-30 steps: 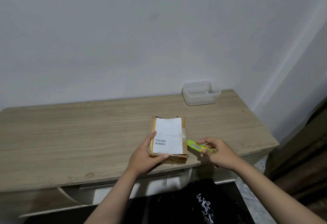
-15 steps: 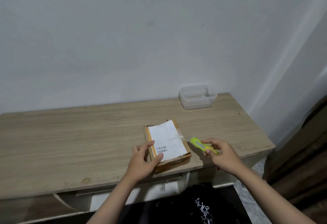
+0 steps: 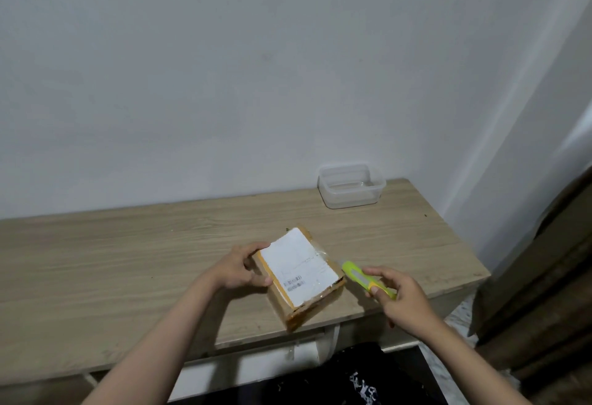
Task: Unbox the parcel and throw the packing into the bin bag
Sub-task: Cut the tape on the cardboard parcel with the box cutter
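A small brown cardboard parcel [image 3: 299,271] with a white shipping label and clear tape lies near the front edge of the wooden desk [image 3: 128,260], turned at an angle. My left hand [image 3: 242,265] grips the parcel's left side, fingers on its far corner and thumb on the near edge. My right hand [image 3: 398,297] holds a yellow-green utility knife [image 3: 365,279] just right of the parcel, its tip pointing at the parcel's right edge. I cannot tell whether the blade is out.
A clear plastic container [image 3: 350,185] stands at the desk's back right by the white wall. Black plastic with white print [image 3: 358,379], perhaps the bin bag, lies below the desk's front edge. Dark brown furniture [image 3: 544,292] stands to the right.
My left hand has turned the parcel clockwise and shifted from its near end to its left side. My right hand with the knife has stayed beside the parcel's right edge.
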Demonstrator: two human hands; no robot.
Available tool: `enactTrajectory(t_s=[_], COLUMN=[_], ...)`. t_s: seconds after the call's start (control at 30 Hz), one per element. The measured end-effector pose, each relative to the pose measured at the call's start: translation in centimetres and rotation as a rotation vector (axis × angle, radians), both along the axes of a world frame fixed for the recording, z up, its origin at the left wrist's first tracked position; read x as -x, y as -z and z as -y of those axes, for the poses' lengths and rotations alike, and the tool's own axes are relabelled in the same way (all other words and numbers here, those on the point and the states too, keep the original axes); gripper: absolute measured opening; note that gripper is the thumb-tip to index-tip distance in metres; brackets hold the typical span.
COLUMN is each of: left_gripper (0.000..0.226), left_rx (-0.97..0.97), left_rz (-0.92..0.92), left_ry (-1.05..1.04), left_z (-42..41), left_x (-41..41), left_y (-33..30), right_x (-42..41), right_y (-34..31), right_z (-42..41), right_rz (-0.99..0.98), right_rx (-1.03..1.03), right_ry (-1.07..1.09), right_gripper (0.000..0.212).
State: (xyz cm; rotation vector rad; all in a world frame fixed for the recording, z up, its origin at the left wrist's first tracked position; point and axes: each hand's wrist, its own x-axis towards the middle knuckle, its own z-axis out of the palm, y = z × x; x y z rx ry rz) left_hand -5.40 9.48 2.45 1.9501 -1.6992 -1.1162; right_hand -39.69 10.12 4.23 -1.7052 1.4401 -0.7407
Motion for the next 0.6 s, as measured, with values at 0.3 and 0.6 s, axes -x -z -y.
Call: enactTrajectory(t_s=[0.3,0.6], left_gripper=[0.113,0.1], left_rx=[0.267,0.34], left_rz=[0.294,0.189], left_ry=[-0.059,-0.128], left_z=[-5.0,-5.4], left_x=[2.9,3.3], left_y=[2.8,4.1], right_x=[-1.3,-3.7], right_y=[-0.2,-1.4], right_z=[-0.2,0.2], right_rz=[-0.014,-0.198], right_rx=[0.022,0.098], right_ry=[0.035,0.017], right_gripper=[0.043,0.037])
